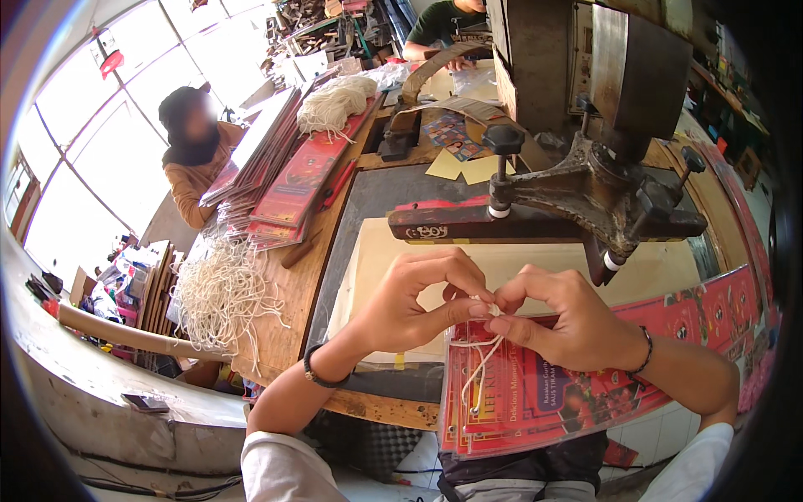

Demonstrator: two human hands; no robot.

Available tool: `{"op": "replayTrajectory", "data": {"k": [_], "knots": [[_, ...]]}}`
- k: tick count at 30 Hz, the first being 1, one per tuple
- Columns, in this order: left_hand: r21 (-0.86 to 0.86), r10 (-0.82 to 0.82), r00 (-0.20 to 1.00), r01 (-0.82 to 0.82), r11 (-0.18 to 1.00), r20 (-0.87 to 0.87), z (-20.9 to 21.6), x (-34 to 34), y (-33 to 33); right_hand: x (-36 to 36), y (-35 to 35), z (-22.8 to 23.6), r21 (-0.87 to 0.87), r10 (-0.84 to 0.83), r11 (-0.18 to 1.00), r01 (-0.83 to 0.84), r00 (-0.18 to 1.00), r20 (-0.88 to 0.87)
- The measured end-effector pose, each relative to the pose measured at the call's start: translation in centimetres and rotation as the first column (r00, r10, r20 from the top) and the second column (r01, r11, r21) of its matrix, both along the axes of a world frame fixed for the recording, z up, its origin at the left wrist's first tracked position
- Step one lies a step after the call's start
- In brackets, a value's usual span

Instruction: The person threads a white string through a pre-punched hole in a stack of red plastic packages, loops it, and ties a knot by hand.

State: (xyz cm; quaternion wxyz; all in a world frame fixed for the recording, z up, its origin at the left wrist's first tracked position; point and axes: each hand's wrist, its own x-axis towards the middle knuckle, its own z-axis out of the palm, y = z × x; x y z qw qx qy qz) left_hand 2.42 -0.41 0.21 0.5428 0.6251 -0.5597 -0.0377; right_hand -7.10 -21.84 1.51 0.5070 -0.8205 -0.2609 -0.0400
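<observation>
My left hand (422,301) and my right hand (565,322) meet at the middle, thumbs and fingertips pinched together on a white string (478,372). Bunched string shows between the fingertips, but its exact form is too small to make out. Loose strands drop from there onto the top left corner of a stack of red printed plastic sheets (602,406). That stack lies under my right hand and wrist, jutting over the table's near edge. Both hands are closed, held just above the sheets.
A metal press (585,188) stands over the table behind my hands. Left are a string pile (226,297), stacked red sheets (305,176) and a string bundle (336,105) on top. One person (194,159) sits at the left; another (443,32) works at the back.
</observation>
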Motion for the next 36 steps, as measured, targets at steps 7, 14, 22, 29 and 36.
{"op": "replayTrajectory", "data": {"k": [7,14,22,29,36], "knots": [[0.047,0.048,0.998,-0.047,0.998,-0.027,0.2,-0.3,0.1,0.2,0.1,-0.3,0.131,0.020,0.991,0.000,0.989,-0.146],[0.077,0.097,0.995,-0.095,0.992,-0.026,0.3,-0.5,0.2,0.0,0.1,0.4,0.087,0.031,0.996,-0.015,0.981,-0.190],[0.026,0.076,0.992,-0.079,0.997,0.097,0.3,-0.2,0.0,0.6,-0.2,-1.1,0.179,0.082,0.982,-0.063,0.991,-0.104],[0.023,0.082,0.989,-0.086,0.996,0.126,0.3,-0.3,0.1,0.7,-0.1,-1.2,0.269,0.110,0.961,-0.062,0.979,-0.169],[0.020,0.074,0.990,-0.077,0.997,0.124,0.1,-0.2,0.0,0.4,-0.2,-0.6,0.325,0.158,0.944,-0.059,0.944,-0.288]]}}
